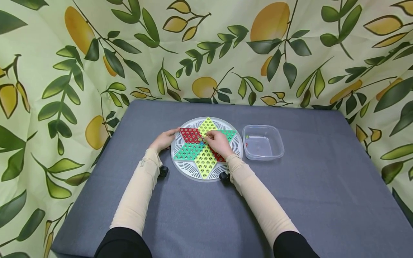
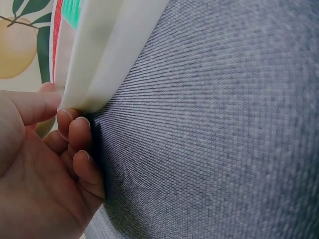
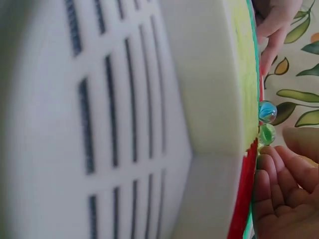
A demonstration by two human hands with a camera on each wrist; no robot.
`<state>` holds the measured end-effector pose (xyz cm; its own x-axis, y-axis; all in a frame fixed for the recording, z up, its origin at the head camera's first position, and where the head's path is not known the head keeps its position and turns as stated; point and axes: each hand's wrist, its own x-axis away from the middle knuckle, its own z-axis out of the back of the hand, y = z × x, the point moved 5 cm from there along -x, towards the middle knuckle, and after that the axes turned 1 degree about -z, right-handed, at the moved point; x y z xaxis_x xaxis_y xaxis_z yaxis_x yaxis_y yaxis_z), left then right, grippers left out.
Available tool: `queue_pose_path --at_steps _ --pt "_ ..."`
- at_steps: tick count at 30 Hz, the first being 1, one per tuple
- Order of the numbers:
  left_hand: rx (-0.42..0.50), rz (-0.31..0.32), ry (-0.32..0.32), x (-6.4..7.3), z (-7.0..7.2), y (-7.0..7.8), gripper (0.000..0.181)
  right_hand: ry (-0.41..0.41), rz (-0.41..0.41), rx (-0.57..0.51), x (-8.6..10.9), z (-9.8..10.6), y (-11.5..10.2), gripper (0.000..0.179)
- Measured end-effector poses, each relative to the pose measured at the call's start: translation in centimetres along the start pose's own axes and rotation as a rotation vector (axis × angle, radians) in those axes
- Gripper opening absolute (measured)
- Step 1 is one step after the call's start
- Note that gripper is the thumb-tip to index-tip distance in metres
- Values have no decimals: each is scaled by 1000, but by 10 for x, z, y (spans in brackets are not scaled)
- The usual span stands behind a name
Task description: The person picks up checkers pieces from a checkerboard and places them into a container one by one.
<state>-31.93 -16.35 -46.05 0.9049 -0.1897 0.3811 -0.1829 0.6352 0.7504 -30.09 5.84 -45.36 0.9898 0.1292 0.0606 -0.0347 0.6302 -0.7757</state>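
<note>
A round white Chinese checkers board (image 1: pixel 220 174) with a red, green and yellow star lies on the table. My left hand (image 1: pixel 165 139) grips its left rim, the thumb above and fingertips below the edge in the left wrist view. Near the star's middle sit a blue marble (image 3: pixel 267 112) and a green marble (image 3: pixel 267 134), side by side. My right hand (image 1: pixel 219 142) is over the middle, fingertips beside the green marble. The right wrist view shows a gap between its thumb (image 3: pixel 301 142) and fingers, with nothing visibly held there.
Just right of the board stands a clear plastic container (image 1: pixel 264 157) with a few small coloured marbles at its left side. A grey cloth (image 1: pixel 309 186) covers the table. Behind hangs a leaf-and-fruit patterned curtain (image 1: pixel 226 14).
</note>
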Motion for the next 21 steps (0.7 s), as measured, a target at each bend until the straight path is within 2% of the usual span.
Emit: queue_pose_path --at_steps 7,21 --pt "-31 -33 14 -1 0 0 47 -52 10 55 -1 -1 -3 29" --pt "-23 -24 9 2 -1 2 47 -29 -16 73 -2 -1 -1 23"
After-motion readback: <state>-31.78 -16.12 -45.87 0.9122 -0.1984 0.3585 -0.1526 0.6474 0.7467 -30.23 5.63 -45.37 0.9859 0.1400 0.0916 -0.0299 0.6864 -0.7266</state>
